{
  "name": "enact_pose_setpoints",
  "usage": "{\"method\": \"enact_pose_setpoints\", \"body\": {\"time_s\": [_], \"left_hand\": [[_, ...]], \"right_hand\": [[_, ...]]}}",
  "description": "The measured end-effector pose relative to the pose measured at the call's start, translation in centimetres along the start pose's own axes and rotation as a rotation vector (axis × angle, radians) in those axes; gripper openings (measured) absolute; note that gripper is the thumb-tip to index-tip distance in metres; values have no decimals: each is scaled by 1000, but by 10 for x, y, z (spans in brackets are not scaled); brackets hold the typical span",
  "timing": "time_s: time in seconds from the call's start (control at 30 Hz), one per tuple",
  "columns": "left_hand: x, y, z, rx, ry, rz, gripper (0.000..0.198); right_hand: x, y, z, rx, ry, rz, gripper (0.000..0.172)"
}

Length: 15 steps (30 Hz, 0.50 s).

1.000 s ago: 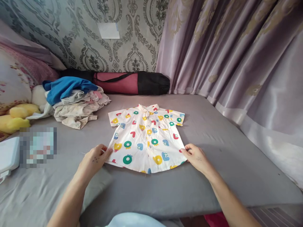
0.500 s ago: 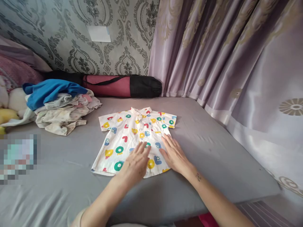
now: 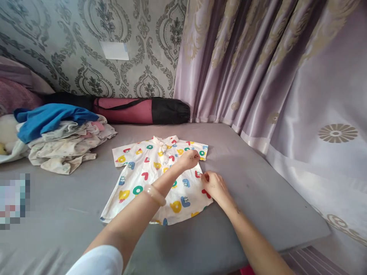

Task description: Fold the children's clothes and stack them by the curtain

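A white short-sleeved shirt (image 3: 155,191) with a collar and colourful printed shapes lies spread flat, collar pointing away from me. My left hand (image 3: 190,159) reaches across it, fingers closed at the shirt's right side near the armpit and sleeve. A pale bangle (image 3: 155,195) circles my left wrist, and the forearm covers part of the shirt front. Lower on the same side, my right hand (image 3: 214,185) has thumb and fingers pinched together on the shirt's side edge. The fingertips of the left hand are partly hidden.
The shirt lies on a grey-sheeted bed (image 3: 258,214). To the left is a heap of clothes (image 3: 65,141) with a blue garment (image 3: 54,118) on top. A long pink and black bag (image 3: 129,110) rests along the wall. Purple curtains (image 3: 223,68) hang at the right.
My hands have gone from lying flat over the shirt's lower front to its right side. Their fingers have closed, the left hand crossing over the shirt. The view has shifted slightly.
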State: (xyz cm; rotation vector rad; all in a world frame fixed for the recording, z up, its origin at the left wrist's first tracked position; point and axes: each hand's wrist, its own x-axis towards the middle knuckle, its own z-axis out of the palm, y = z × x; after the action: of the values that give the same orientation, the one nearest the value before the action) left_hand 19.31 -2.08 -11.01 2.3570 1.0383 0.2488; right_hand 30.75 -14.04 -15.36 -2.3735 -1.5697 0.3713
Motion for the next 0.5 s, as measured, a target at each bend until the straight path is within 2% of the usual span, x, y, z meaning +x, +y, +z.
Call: {"method": "enact_pose_setpoints", "body": {"time_s": [0.17, 0.37, 0.5], "left_hand": [[48, 7, 16, 117, -12, -23, 31], [87, 18, 20, 222, -53, -25, 36], [100, 13, 28, 245, -41, -23, 42]], "right_hand": [[-2, -2, 5, 31, -39, 71, 37], [-7, -2, 3, -82, 5, 81, 31], [-12, -5, 6, -169, 44, 18, 24]]}}
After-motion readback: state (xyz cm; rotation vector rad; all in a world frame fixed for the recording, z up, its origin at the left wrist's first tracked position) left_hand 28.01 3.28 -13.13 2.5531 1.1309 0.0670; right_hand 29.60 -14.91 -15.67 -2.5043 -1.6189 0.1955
